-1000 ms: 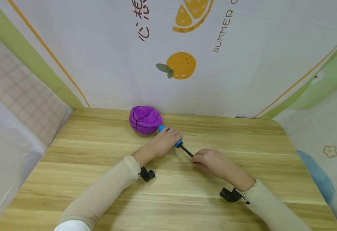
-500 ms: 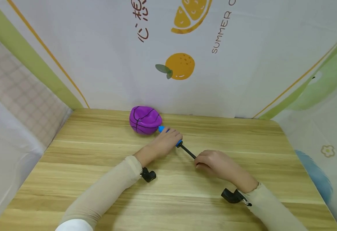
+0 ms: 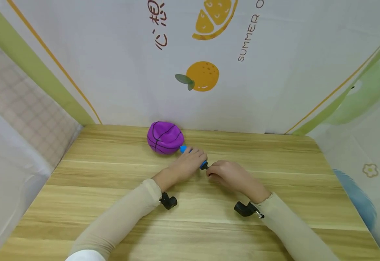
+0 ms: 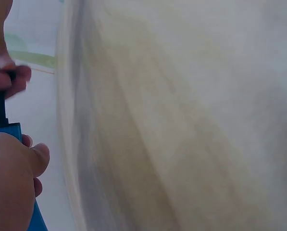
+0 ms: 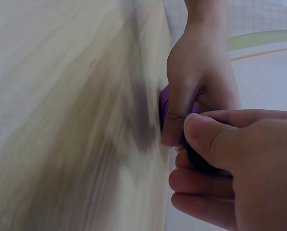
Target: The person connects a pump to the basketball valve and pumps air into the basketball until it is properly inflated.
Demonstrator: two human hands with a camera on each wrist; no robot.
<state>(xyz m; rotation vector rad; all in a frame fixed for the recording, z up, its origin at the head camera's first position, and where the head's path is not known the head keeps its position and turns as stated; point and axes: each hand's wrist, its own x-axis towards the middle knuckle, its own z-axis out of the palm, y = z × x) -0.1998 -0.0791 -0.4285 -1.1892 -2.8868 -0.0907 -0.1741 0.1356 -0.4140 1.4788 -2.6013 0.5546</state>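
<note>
Left hand (image 3: pixel 186 164): just above the middle of the head view, fingers curled round the blue pump barrel (image 3: pixel 192 155), pressing it onto the desk.
Right hand (image 3: pixel 226 173): just right of the left hand, fingers and thumb closed round the black pump handle (image 3: pixel 204 166); in the right wrist view the thumb lies over the dark handle.
Pump: lies slanting on the desk, blue tip at the ball, black handle end at the lower right, drawn in close to the barrel.
Purple ball (image 3: pixel 165 137): soft and partly flat, with black basketball lines, at the far edge of the desk, touching the pump's tip.
Desk (image 3: pixel 111 203): light wood grain, fills the lower half of the head view.
Backdrop (image 3: pixel 203 76): white sheet with printed oranges and lettering, across the upper frame.
Wrist views: blurred; the left one shows the blue barrel under the hand.
</note>
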